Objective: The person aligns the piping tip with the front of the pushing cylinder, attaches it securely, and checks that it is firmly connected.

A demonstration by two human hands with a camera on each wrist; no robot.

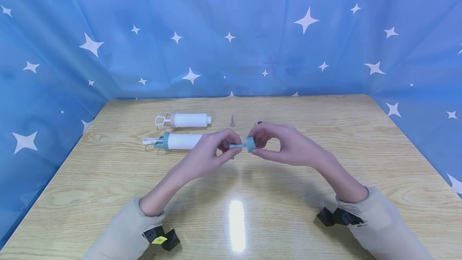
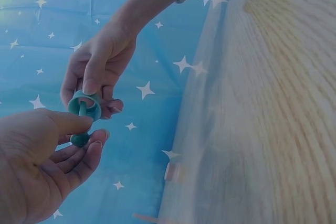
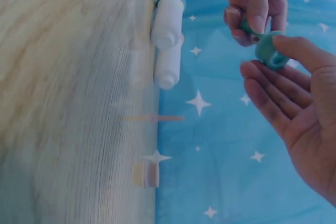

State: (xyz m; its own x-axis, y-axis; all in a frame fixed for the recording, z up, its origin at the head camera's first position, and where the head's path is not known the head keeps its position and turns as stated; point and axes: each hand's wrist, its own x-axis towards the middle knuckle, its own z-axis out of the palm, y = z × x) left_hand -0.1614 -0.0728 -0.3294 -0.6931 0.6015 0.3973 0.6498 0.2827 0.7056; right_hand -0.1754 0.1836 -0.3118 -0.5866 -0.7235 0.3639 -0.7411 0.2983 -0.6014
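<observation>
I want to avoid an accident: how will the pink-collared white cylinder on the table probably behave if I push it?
The pink-collared white cylinder may roll if pushed across its length, because its body looks round. It lies on its side, so tipping over seems unlikely. Its straight, undented outline suggests it is probably stiff.

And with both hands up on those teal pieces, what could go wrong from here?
The small teal rod is pinched by the left hand above the table, so it might slip and fall. The right hand pinches the teal cap where the rod meets it; a crooked push could make them bind. A pink peg is on the table just beyond, so a careless reach could knock it.
</observation>
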